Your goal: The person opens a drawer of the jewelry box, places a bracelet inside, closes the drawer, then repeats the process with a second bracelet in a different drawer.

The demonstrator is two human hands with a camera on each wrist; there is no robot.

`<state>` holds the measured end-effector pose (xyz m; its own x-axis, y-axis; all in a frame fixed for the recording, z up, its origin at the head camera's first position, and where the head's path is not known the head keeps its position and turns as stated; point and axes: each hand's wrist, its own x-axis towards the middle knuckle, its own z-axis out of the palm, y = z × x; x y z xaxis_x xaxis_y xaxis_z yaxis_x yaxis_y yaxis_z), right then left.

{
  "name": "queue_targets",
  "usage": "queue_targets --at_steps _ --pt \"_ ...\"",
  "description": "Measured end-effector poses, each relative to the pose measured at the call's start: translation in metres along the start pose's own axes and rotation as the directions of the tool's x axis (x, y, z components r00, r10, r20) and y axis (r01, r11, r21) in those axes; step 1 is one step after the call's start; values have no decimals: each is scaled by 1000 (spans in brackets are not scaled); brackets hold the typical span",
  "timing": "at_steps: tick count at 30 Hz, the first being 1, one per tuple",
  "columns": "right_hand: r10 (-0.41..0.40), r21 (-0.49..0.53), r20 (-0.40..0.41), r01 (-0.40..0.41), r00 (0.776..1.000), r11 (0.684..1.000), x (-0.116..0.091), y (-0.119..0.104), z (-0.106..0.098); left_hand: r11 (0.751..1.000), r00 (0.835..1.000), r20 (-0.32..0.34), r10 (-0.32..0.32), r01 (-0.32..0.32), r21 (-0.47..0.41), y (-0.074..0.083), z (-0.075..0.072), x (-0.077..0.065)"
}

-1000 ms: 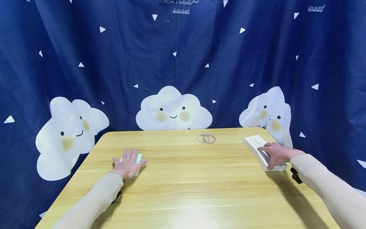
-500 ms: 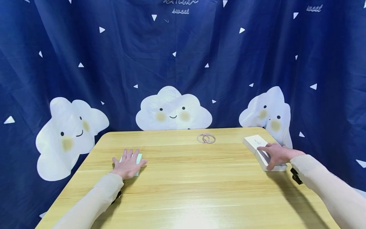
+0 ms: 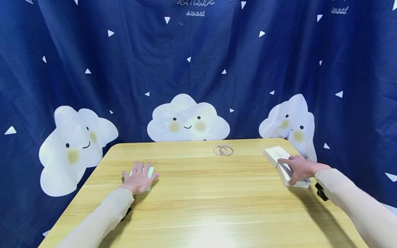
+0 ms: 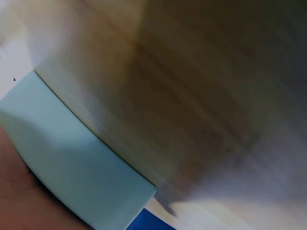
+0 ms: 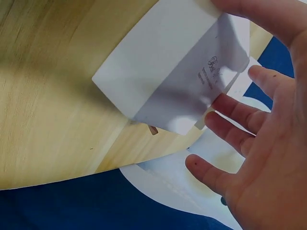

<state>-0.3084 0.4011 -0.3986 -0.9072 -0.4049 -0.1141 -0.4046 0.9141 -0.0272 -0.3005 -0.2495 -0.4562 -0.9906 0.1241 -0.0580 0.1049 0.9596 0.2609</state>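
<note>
My left hand (image 3: 139,179) lies over a small mint-green box (image 3: 150,174) on the left of the table, fingers spread. Up close in the left wrist view, the box's smooth pale-green face (image 4: 81,158) runs beside the skin of the hand. On the right, my right hand (image 3: 300,168) reaches over a white box with fine lettering (image 3: 276,153). A seam splits this box into a far and a near part (image 3: 293,179). In the right wrist view, the fingers are apart and fairly straight, their tips right at the edge of the lettered face (image 5: 206,76).
Two pinkish rings (image 3: 223,150) overlap near the table's far edge, between the hands. The wooden table (image 3: 211,199) has rounded far corners. Behind it hangs a dark blue curtain (image 3: 133,82) printed with white clouds and triangles.
The seam across the white box has widened, and its far part now sits out of line with the near part. Both hands have stayed almost where they were.
</note>
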Motion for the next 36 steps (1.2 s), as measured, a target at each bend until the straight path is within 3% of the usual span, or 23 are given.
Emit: queue_targets --at_steps 21,36 --pt "-50 34 -37 52 998 998 5 -6 -14 1000 1000 6 2 -2 -6 -2 0 0" --pt "-85 -4 -54 85 995 996 20 -43 -39 1000 1000 18 -2 2 18 2 -2 -4"
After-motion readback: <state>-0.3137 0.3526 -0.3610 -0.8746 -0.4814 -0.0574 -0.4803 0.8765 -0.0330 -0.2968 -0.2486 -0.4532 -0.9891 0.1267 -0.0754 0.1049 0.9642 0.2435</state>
